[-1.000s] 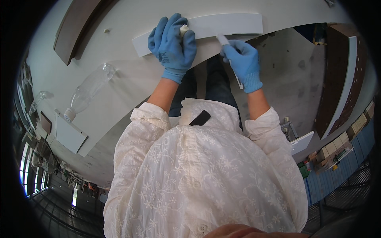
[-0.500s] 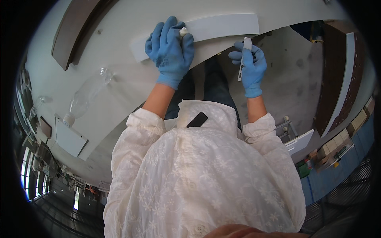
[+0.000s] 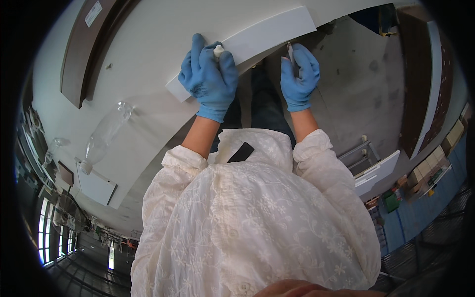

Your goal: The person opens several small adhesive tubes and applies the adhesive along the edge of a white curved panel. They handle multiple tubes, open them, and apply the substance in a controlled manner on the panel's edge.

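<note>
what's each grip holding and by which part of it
Left grip: a small white-tipped item, held below its tip. Right grip: a slim tool; exact place of hold unclear.

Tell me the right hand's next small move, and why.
Probably bring the slim pale tool in the right hand to the white strip's near long edge: it appears held just off that edge, while the left hand, with a white nozzle between thumb and fingers, lies over the strip's left part and could steady it.

The white strip [image 3: 269, 33] looks smooth, the large bottle [image 3: 106, 136] glossy plastic
</note>
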A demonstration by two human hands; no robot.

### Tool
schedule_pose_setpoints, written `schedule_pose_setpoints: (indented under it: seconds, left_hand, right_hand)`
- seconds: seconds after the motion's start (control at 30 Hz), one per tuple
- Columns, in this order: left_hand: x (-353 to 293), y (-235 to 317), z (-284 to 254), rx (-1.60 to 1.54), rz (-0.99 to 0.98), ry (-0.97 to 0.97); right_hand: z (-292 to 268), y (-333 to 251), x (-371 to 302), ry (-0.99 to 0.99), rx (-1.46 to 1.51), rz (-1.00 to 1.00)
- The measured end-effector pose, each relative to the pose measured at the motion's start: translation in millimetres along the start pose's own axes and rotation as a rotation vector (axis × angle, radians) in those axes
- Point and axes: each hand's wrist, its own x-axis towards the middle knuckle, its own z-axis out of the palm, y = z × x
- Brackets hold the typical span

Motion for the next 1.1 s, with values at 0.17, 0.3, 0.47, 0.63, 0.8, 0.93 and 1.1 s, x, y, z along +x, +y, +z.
schedule_pose_setpoints:
  seconds: [0.17,0.3,0.47,0.63,0.8,0.93,1.1]
  left_hand:
    - [-1,-1,1,-0.002,0.004,-0.022]
    - [-2,-4,3,-0.012,0.015,-0.007]
    - [-4,-6,4,-0.007,0.022,-0.012]
    - [-1,-2,-1,-0.015,-0.003,-0.059]
    - [-5,10,-4,-0.004,-0.022,-0.052]
    - [-7,14,-3,0.008,-0.043,-0.065]
    - [-7,13,-1,0.003,-0.028,-0.047]
  right_hand:
    - [-3,5,8,-0.09,-0.295,-0.134]
    - [3,6,11,-0.015,-0.325,-0.198]
    - [10,1,8,0.073,-0.271,-0.201]
    - [3,-4,4,-0.004,-0.07,-0.098]
    - [4,-2,-2,0.014,0.047,-0.052]
    - [6,2,-3,0.051,0.02,-0.026]
    - [9,1,-3,0.046,0.031,-0.03]
